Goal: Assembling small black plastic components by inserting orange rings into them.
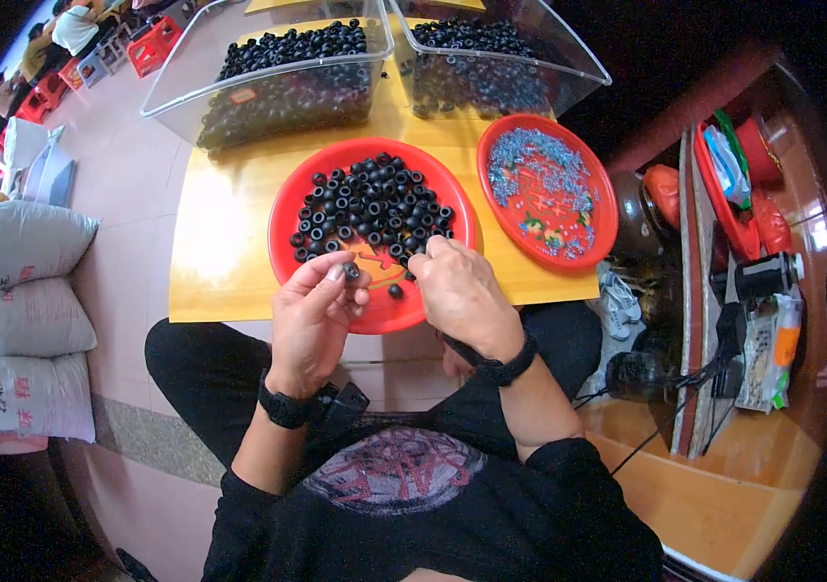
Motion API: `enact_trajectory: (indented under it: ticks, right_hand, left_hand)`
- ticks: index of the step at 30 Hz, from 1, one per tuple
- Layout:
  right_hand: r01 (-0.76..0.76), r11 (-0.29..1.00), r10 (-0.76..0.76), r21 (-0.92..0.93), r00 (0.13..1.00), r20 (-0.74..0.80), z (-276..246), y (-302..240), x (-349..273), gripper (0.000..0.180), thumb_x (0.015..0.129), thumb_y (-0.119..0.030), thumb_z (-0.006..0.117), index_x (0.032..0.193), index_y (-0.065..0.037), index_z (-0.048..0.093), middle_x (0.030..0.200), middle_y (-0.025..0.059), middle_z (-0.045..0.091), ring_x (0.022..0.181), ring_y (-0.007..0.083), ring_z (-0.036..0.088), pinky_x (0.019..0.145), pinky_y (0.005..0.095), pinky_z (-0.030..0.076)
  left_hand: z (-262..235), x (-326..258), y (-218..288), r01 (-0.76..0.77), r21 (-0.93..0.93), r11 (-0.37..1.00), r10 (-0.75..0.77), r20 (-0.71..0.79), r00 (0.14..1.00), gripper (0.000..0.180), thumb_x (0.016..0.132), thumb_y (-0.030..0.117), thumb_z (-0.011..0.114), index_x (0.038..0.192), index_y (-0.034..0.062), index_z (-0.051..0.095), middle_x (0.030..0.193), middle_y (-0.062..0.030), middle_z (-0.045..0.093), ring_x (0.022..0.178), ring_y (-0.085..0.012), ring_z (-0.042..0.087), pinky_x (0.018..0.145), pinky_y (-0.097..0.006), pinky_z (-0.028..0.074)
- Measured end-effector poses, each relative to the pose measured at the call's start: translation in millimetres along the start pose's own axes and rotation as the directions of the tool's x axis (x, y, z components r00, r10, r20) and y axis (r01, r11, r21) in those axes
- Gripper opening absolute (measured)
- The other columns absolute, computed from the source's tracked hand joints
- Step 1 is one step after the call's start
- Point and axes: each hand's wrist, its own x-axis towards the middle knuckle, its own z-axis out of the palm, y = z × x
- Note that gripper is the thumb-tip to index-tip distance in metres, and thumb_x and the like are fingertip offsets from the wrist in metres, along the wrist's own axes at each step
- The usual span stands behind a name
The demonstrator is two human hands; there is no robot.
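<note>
A yellow table (205, 286) stands before the seated person, with two clear bins, the left bin (283, 116) and the right bin (491, 87), at its far side, both heaped with black pieces. Nearer, a big red tray (286, 199) holds a loose pile of the same short, hollow pieces (375, 199); to its right sits a smaller red tray (606, 228) scattered with bluish bits (535, 160). Both hands are at the big tray's near side. The left hand (312, 315) pinches one black piece (351, 272) between thumb and fingers, just nearer than the pile. The right hand (472, 296) is just to the right of that piece, fingertips drawn together and pointing left; I can't tell whether they grip anything. The left is the nearer hand, touching the piece, whose stubby shape shows me no clear long axis.
</note>
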Motion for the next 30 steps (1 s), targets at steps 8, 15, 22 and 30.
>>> enact_trajectory:
  ticks: [8, 15, 22, 30]
  right_hand:
    - [-0.008, 0.911, 0.031, 0.412, 0.998, -0.050, -6.4, 11.7, 2.1, 0.007, 0.070, -0.003, 0.055, 0.077, 0.001, 0.054, 0.074, 0.0180, 0.053, 0.070, 0.0310, 0.055, 0.062, 0.0393, 0.045]
    - [-0.183, 0.587, 0.091, 0.789, 0.983, 0.160, -10.7, 4.8, 8.8, 0.014, 0.074, -0.001, 0.055, 0.087, 0.000, 0.058, 0.070, 0.0058, 0.056, 0.066, 0.0116, 0.054, 0.059, 0.0240, 0.043]
    - [-0.181, 0.189, 0.106, 0.965, 0.981, 0.164, -2.8, 8.8, 22.0, 0.010, 0.079, 0.000, 0.055, 0.087, 0.000, 0.062, 0.072, 0.0012, 0.059, 0.064, 0.0059, 0.052, 0.059, 0.0196, 0.044]
    - [-0.268, -0.022, 0.137, 0.963, 0.954, 0.268, 15.3, 0.0, 20.9, 0.011, 0.083, -0.003, 0.053, 0.088, 0.000, 0.061, 0.073, 0.0022, 0.061, 0.061, 0.0065, 0.053, 0.056, 0.0199, 0.045]
  left_hand:
    - [0.5, -0.7, -1.9, 0.026, 0.030, 0.999, -0.027, 0.018, 0.999, 0.021, 0.086, 0.006, 0.047, 0.106, 0.0007, 0.051, 0.086, -0.0126, 0.059, 0.070, -0.0150, 0.057, 0.065, -0.025, 0.047]
    - [-0.5, -0.2, -4.7, 0.014, -0.042, 0.999, -0.010, 0.090, 0.996, 0.020, 0.087, 0.007, 0.048, 0.106, 0.0015, 0.051, 0.088, -0.0118, 0.059, 0.071, -0.0148, 0.056, 0.064, -0.024, 0.047]
    - [-1.9, -1.2, -2.4, 0.039, -0.067, 0.997, -0.029, 0.143, 0.989, 0.019, 0.087, 0.008, 0.049, 0.104, 0.0011, 0.051, 0.089, -0.0119, 0.058, 0.072, -0.0152, 0.056, 0.065, -0.025, 0.046]
    - [2.9, 1.7, -4.4, 0.047, -0.103, 0.994, -0.031, 0.154, 0.988, 0.019, 0.087, 0.008, 0.049, 0.104, 0.0003, 0.051, 0.089, -0.0119, 0.059, 0.071, -0.0155, 0.055, 0.067, -0.026, 0.046]
